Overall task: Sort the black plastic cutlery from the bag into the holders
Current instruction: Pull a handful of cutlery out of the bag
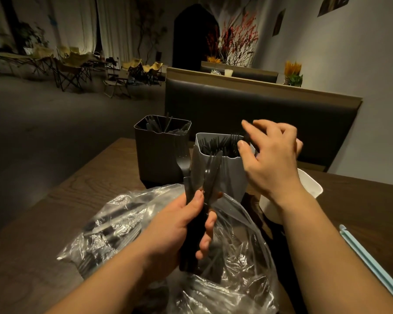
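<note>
Forearm [315, 234] hides half a white tub [312, 183], seemingly, beside grey holder [222, 175].

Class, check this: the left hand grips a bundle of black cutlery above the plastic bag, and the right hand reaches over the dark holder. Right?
One slip: in the head view the right hand reaches over the light grey holder, not the dark holder beside it. The left hand does grip the bundle of black cutlery above the plastic bag.
</note>
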Tool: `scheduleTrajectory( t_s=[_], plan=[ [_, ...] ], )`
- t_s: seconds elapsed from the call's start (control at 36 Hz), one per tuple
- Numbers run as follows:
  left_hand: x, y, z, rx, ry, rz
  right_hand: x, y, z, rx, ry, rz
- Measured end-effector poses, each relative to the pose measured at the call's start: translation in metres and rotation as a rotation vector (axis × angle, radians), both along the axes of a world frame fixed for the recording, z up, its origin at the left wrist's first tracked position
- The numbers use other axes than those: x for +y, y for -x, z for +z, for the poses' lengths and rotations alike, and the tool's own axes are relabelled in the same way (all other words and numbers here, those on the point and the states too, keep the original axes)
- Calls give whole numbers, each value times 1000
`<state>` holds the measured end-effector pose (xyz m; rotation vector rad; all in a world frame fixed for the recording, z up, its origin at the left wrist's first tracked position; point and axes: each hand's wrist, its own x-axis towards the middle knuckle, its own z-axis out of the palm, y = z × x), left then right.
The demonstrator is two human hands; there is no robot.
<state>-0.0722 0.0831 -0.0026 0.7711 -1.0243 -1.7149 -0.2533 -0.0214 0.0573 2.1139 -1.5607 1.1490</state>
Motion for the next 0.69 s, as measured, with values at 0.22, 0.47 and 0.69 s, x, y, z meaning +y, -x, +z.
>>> scheduleTrajectory(
  t_s=[0.22, 0.47, 0.69],
  plan=[
    [3, -3, 0, 131, 10, -77, 37, -11, 35, -254, -424, 539],
    [3, -2, 1, 81, 56, -15, 41, -13, 31, -412, -799, 768],
    [4, -1, 2, 31, 39, -64, 41, -25, 25, -556, -590, 600]
  ],
)
